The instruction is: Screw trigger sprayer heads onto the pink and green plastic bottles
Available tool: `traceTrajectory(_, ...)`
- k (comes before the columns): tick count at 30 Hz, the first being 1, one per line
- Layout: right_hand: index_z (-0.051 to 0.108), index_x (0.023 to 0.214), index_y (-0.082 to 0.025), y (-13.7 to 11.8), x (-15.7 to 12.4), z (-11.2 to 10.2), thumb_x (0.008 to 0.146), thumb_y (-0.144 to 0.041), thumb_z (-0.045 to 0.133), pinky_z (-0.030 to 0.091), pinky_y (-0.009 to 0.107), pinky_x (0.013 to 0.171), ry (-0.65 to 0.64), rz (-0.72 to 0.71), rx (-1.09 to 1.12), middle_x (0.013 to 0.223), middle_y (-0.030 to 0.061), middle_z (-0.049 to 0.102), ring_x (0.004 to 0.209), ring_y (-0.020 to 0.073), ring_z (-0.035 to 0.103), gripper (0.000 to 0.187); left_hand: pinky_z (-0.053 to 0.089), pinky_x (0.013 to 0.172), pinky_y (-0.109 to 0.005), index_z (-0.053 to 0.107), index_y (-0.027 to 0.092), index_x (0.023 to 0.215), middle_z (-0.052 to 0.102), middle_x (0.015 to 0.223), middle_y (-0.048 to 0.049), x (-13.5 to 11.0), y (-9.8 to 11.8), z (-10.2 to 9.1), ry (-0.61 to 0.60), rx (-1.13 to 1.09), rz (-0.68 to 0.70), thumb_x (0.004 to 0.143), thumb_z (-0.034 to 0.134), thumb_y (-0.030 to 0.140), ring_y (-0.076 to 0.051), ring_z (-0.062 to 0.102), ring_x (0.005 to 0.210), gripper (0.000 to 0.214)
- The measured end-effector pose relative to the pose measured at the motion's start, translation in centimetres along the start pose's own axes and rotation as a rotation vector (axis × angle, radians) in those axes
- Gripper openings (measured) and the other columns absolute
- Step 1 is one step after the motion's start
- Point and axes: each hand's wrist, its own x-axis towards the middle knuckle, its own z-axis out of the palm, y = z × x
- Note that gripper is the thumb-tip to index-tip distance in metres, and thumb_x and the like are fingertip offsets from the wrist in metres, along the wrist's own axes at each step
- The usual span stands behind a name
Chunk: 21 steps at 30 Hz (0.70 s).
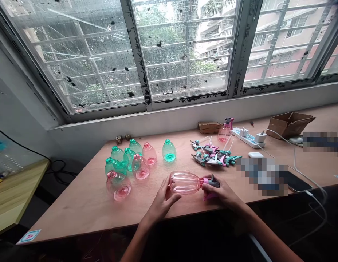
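A clear pink spray bottle (185,182) lies on its side between my hands, just above the table's front edge. Its base rests against my left hand (164,200), whose fingers curve behind it with the thumb below. My right hand (218,191) is wrapped round the neck end, where a pink and grey spray head (212,182) sits on the bottle. Part of that head is hidden by my fingers. To the left stand several open-necked pink and green bottles, among them a pink bottle (118,186) and a green bottle (169,150) set apart.
A heap of loose spray heads (212,154) lies behind my right hand. Farther back are a pink bottle with its sprayer (225,134), a power strip (248,137) and an open cardboard box (287,125). A phone (297,181) with a cable lies to the right.
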Motion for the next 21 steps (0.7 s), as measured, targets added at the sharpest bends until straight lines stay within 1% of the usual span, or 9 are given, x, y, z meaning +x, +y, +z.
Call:
traceTrajectory(2,0.059,0.103,-0.016,-0.04,-0.02,0.01,0.078,-0.049,0.076,0.053,0.033,0.063,-0.004,0.003,-0.008,0.068,0.0015,0.069,0.062,0.0194,0.065,0.044,0.024,0.120,-0.047,0.029,0.026,0.150,0.043,0.150,-0.0090,0.02,0.10,-0.07,0.009,0.019,0.005,0.089,0.063,0.038,-0.030,0.036,0.142,0.071)
traceTrajectory(3,0.059,0.103,-0.016,-0.04,-0.02,0.01,0.078,-0.048,0.075,0.053,0.033,0.063,-0.003,0.000,-0.011,0.068,0.0015,0.069,0.062,0.0194,0.065,0.044,0.023,0.120,-0.047,0.030,0.027,0.150,0.043,0.151,-0.0083,0.02,0.13,-0.09,0.016,0.031,0.003,0.090,0.062,0.038,-0.029,0.035,0.142,0.069)
traceTrajectory(7,0.058,0.101,-0.016,0.14,0.06,0.00,0.080,-0.047,0.074,0.054,0.034,0.062,0.011,-0.008,-0.002,0.068,0.0017,0.068,0.062,0.0193,0.064,0.041,0.018,0.121,-0.047,0.023,0.031,0.152,0.030,0.159,-0.0053,-0.13,0.16,-0.01,0.013,0.046,-0.006,0.088,0.065,0.036,-0.029,0.027,0.146,0.077)
traceTrajectory(10,0.058,0.102,-0.016,0.19,0.09,0.00,0.079,-0.048,0.074,0.055,0.035,0.062,0.008,0.000,0.002,0.068,0.0018,0.068,0.062,0.0194,0.064,0.043,0.015,0.122,-0.048,0.015,0.031,0.153,0.026,0.160,-0.0057,-0.25,0.04,0.10,-0.001,0.038,-0.011,0.086,0.067,0.036,-0.029,0.021,0.148,0.085)
traceTrajectory(12,0.058,0.103,-0.016,0.08,0.05,0.01,0.078,-0.049,0.075,0.054,0.034,0.062,-0.001,0.007,-0.008,0.068,0.0017,0.068,0.062,0.0192,0.064,0.045,0.019,0.121,-0.049,0.013,0.029,0.154,0.028,0.159,-0.0085,-0.26,-0.11,0.14,0.011,-0.005,-0.045,0.085,0.068,0.039,-0.031,0.024,0.147,0.089)
traceTrajectory(14,0.059,0.103,-0.016,-0.11,-0.02,0.04,0.077,-0.049,0.076,0.054,0.033,0.061,-0.016,0.015,-0.030,0.069,0.0017,0.069,0.062,0.0188,0.065,0.045,0.026,0.119,-0.050,0.013,0.027,0.154,0.030,0.157,-0.0118,-0.22,-0.24,0.15,0.028,-0.051,-0.086,0.084,0.069,0.042,-0.033,0.031,0.144,0.091)
traceTrajectory(17,0.060,0.103,-0.016,-0.35,-0.10,0.08,0.077,-0.049,0.076,0.053,0.031,0.061,-0.023,0.016,-0.051,0.069,0.0019,0.069,0.062,0.0184,0.064,0.045,0.033,0.115,-0.050,0.020,0.026,0.153,0.038,0.152,-0.0136,-0.12,-0.23,0.09,0.041,-0.039,-0.094,0.084,0.069,0.044,-0.033,0.041,0.137,0.087)
traceTrajectory(19,0.060,0.103,-0.016,-0.38,-0.10,0.07,0.078,-0.049,0.076,0.053,0.032,0.062,-0.014,0.015,-0.046,0.069,0.0020,0.069,0.062,0.0186,0.065,0.045,0.032,0.116,-0.049,0.024,0.027,0.151,0.041,0.149,-0.0120,-0.07,-0.10,0.05,0.047,0.013,-0.066,0.082,0.071,0.042,-0.033,0.040,0.138,0.084)
traceTrajectory(21,0.060,0.104,-0.016,-0.32,-0.08,0.04,0.077,-0.050,0.076,0.053,0.032,0.062,-0.006,0.018,-0.036,0.068,0.0020,0.069,0.062,0.0193,0.065,0.046,0.028,0.118,-0.049,0.025,0.029,0.151,0.040,0.150,-0.0096,-0.05,0.08,0.05,0.045,0.051,-0.036,0.081,0.072,0.041,-0.032,0.033,0.142,0.085)
